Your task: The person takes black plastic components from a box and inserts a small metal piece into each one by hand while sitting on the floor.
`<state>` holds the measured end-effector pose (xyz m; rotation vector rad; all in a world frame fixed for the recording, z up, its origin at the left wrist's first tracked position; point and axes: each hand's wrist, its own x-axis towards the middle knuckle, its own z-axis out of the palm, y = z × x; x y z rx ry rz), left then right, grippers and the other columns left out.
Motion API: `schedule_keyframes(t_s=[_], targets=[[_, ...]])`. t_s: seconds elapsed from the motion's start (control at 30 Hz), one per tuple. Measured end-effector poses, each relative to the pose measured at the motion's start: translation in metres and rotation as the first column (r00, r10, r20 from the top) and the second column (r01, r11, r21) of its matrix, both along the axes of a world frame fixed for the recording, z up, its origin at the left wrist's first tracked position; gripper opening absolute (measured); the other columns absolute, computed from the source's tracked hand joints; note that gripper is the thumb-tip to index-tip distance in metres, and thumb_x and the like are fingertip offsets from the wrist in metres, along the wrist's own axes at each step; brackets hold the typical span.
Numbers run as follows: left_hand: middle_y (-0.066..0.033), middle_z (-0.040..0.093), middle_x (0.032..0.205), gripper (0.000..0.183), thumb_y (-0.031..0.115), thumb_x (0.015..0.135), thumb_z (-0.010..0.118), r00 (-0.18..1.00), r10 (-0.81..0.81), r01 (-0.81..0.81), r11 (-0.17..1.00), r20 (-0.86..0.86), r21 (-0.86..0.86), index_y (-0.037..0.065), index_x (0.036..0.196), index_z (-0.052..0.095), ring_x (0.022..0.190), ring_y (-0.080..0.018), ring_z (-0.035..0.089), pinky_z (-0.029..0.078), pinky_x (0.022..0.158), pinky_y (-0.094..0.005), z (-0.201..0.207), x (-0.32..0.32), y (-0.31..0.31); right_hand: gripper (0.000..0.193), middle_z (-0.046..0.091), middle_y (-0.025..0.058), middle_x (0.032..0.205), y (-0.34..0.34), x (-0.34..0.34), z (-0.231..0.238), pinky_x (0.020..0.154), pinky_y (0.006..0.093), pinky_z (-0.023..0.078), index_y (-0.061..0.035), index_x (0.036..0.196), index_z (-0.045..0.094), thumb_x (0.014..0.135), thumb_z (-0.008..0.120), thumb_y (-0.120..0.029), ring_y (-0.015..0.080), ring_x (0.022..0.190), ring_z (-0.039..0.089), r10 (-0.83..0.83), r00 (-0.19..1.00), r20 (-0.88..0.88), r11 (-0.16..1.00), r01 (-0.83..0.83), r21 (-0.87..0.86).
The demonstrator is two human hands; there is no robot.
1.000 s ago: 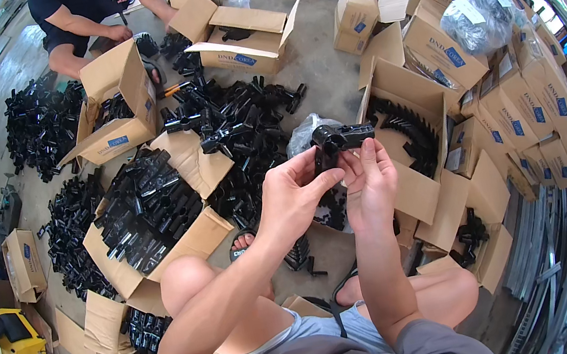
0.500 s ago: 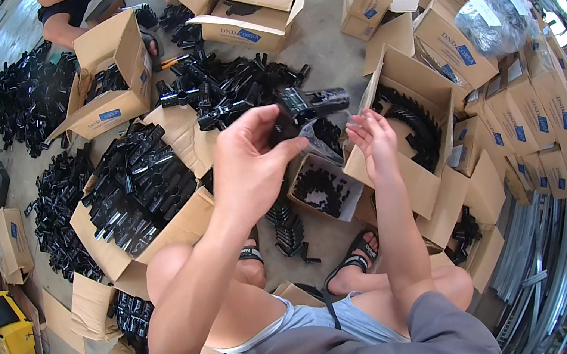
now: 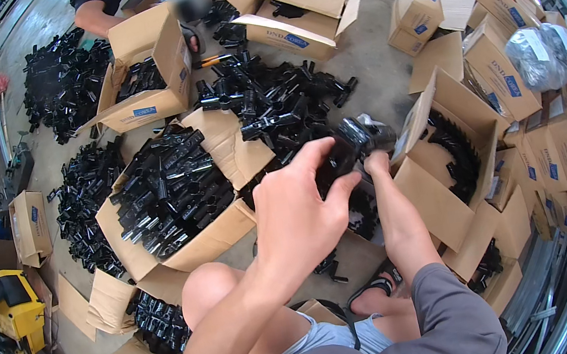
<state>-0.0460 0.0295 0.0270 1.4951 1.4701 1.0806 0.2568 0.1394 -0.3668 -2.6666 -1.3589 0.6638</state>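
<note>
My left hand (image 3: 296, 203) grips a shiny black tubular fitting (image 3: 354, 140), thumb and fingers closed around its near end. The fitting is held up in front of me, over the floor. My right hand (image 3: 377, 163) is just beneath and beside the fitting's right end. Its fingers are mostly hidden, so I cannot make out what they do. Below my hands, a small box of little black parts (image 3: 362, 216) shows only in part. To the right, an open carton (image 3: 431, 185) contains curved rows of black pieces (image 3: 456, 158).
An open carton (image 3: 207, 237) full of black fittings lies left of my hands. More fittings are heaped on the floor (image 3: 285, 97) beyond it. Stacked cartons (image 3: 561, 158) and metal profiles line the right side. A yellow machine (image 3: 14, 308) stands left. Another person's leg (image 3: 95, 18) shows at the back.
The view has shifted, so the surroundings appear farther right. My right hand has moved in from beside the right carton to the fitting. My left hand still holds the fitting.
</note>
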Motion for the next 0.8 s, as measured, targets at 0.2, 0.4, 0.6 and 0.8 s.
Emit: schedule_keyframes(t_s=[0.2, 0.4, 0.6, 0.8], targets=[[-0.0187, 0.075, 0.092, 0.038, 0.014, 0.082, 0.078, 0.978, -0.077, 0.075, 0.997, -0.192, -0.022, 0.002, 0.117, 0.069, 0.081, -0.0367, 0.073, 0.056, 0.070, -0.0413, 0.006, 0.000, 0.003, 0.033, 0.068, 0.0221, 0.120, 0.021, 0.013, -0.019, 0.096, 0.0538, 0.053, -0.0031, 0.118, 0.061, 0.093, 0.069, -0.022, 0.0422, 0.117, 0.064, -0.173, 0.981, 0.090, 0.973, 0.155, 0.171], [-0.0181, 0.075, 0.091, 0.038, 0.015, 0.082, 0.079, 0.968, -0.073, 0.068, 0.997, -0.241, -0.028, 0.003, 0.117, 0.070, 0.083, -0.0351, 0.074, 0.057, 0.072, -0.0397, -0.001, 0.000, 0.004, 0.019, 0.072, 0.0223, 0.113, 0.033, 0.012, -0.032, 0.090, 0.0514, 0.056, -0.0042, 0.112, 0.068, 0.096, 0.059, -0.012, 0.0417, 0.109, 0.069, 0.126, 0.990, 0.069, 0.989, -0.130, 0.064], [-0.0197, 0.074, 0.090, 0.039, 0.019, 0.083, 0.078, 0.941, -0.062, 0.054, 0.998, -0.332, -0.034, 0.005, 0.118, 0.070, 0.083, -0.0366, 0.073, 0.057, 0.073, -0.0428, -0.002, 0.002, 0.003, 0.021, 0.071, 0.0255, 0.114, 0.022, 0.012, -0.021, 0.094, 0.0538, 0.055, -0.0009, 0.109, 0.069, 0.099, 0.053, -0.012, 0.0441, 0.110, 0.068, 0.077, 0.994, 0.076, 0.990, -0.086, 0.110], [-0.0201, 0.074, 0.087, 0.040, 0.028, 0.084, 0.078, 0.911, -0.133, 0.138, 0.990, -0.389, -0.016, 0.010, 0.119, 0.071, 0.083, -0.0390, 0.072, 0.056, 0.075, -0.0483, 0.009, 0.005, -0.007, 0.032, 0.069, 0.0278, 0.121, 0.030, 0.009, -0.004, 0.104, 0.0508, 0.049, -0.0011, 0.119, 0.070, 0.102, 0.047, -0.016, 0.0420, 0.122, 0.063, -0.104, 0.982, -0.158, 0.983, 0.125, 0.132]])
